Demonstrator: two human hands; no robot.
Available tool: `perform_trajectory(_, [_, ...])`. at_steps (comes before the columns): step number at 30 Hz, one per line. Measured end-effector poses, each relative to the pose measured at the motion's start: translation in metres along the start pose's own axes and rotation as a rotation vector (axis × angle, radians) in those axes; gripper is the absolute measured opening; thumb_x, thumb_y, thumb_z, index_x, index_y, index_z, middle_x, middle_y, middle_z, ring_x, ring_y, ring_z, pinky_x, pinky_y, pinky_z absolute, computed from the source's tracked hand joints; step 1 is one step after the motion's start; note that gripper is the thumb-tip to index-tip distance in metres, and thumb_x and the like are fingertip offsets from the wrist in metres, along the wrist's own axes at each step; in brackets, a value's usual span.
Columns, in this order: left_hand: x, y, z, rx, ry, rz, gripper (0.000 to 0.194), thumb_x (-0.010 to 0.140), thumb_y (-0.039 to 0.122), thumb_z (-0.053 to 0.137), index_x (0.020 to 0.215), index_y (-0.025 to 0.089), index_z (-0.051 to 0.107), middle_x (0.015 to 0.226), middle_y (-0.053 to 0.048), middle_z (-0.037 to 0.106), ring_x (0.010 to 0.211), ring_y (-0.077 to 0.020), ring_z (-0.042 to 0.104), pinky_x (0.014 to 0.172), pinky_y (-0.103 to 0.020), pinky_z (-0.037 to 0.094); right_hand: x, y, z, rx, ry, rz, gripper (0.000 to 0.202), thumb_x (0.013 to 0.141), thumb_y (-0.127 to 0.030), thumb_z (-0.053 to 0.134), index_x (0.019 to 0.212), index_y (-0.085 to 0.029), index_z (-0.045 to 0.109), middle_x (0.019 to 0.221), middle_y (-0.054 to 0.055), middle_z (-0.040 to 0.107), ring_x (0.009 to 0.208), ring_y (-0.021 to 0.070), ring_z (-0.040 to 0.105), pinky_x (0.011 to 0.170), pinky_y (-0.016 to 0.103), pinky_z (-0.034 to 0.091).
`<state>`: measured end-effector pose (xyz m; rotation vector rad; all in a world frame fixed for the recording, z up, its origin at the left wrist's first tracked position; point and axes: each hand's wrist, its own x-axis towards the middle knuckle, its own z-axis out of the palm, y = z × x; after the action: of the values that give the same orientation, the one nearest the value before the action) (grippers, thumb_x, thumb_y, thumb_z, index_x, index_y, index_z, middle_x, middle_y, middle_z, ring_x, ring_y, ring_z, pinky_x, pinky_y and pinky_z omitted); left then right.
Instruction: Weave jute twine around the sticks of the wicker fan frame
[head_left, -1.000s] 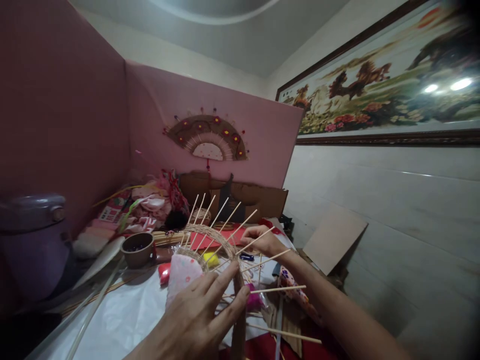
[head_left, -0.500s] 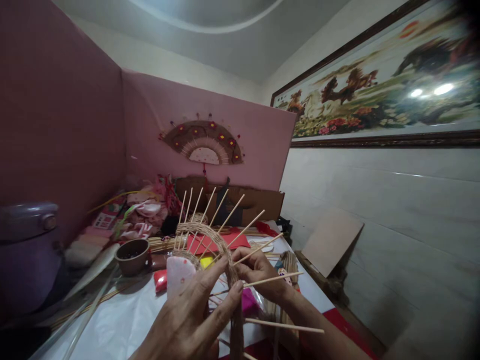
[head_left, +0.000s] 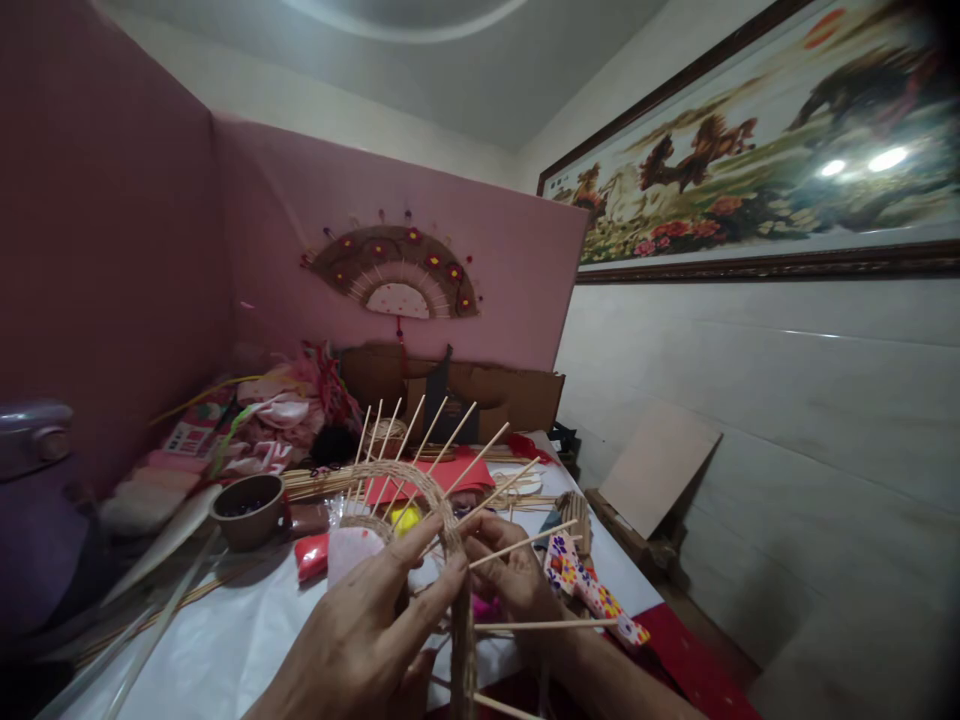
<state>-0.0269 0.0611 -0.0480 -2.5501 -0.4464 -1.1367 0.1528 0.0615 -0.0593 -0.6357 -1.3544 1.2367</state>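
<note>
A half-round fan frame of thin wooden sticks [head_left: 480,447] spreads out before me, with a braided twine band [head_left: 409,475] curving across the sticks. My left hand [head_left: 367,620] pinches this band from the near side, fingers above and thumb along its edge. On the far side, my right hand [head_left: 517,575] is closed at the band, near where two sticks cross it; its fingertips are partly hidden. At the frame's inner end is a white piece with red spots [head_left: 352,550], partly covered by my left hand.
A finished fan [head_left: 397,265] hangs on the pink board. Left of my hands stand a brown bowl [head_left: 249,535] and a red packet [head_left: 311,558]. To the right lies a floral-patterned tool [head_left: 592,590], shaped like a glue gun. Red paper [head_left: 427,480] lies behind the frame.
My view has shifted slightly, bringing more of the floral-patterned tool into sight. Both hands and the frame sit a little further left in view; the grip on the band looks the same.
</note>
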Motion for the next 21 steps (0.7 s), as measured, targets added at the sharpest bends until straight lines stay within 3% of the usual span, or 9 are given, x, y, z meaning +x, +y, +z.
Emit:
perform_trajectory(5, [-0.005,-0.001,0.006,-0.042,-0.081,-0.006,0.069,0.059,-0.001,0.045,0.126,0.013,0.044,0.134,-0.023,0.034,0.107,-0.0291,0.052,0.071,-0.041,0.055,-0.001,0.008,-0.006,0.131,-0.058,0.193,0.042,0.071,-0.055,0.06,0.063,-0.014,0.053,0.047,-0.007,0.035,0.039,0.0039,0.026,0.039,0.02,0.019])
perform_trajectory(11, [-0.009,-0.001,0.008,-0.082,-0.128,-0.016,0.071,0.057,0.0,0.049,0.126,0.014,0.043,0.134,-0.021,0.036,0.108,-0.0307,0.051,0.073,-0.045,0.054,0.001,0.013,-0.013,0.143,-0.038,0.3,0.039,0.069,-0.052,0.064,0.061,-0.014,0.053,0.047,-0.007,0.037,0.038,0.0041,0.027,0.039,0.02,0.021])
perform_trajectory(15, [-0.009,-0.002,0.008,-0.073,-0.161,-0.033,0.073,0.055,-0.001,0.048,0.126,0.017,0.044,0.138,-0.019,0.031,0.108,-0.0292,0.05,0.074,-0.045,0.053,0.002,0.009,-0.012,0.179,0.034,0.283,0.034,0.065,-0.044,0.071,0.072,-0.016,0.055,0.052,-0.007,0.041,0.039,0.003,0.028,0.039,0.018,0.021])
perform_trajectory(21, [-0.005,-0.002,0.006,-0.079,-0.129,-0.012,0.071,0.055,-0.002,0.048,0.124,0.015,0.046,0.138,-0.018,0.029,0.108,-0.0289,0.047,0.075,-0.045,0.051,0.006,0.011,-0.016,0.136,-0.013,0.213,0.027,0.072,-0.039,0.067,0.081,-0.021,0.048,0.047,-0.011,0.036,0.033,0.0029,0.022,0.034,0.017,0.015])
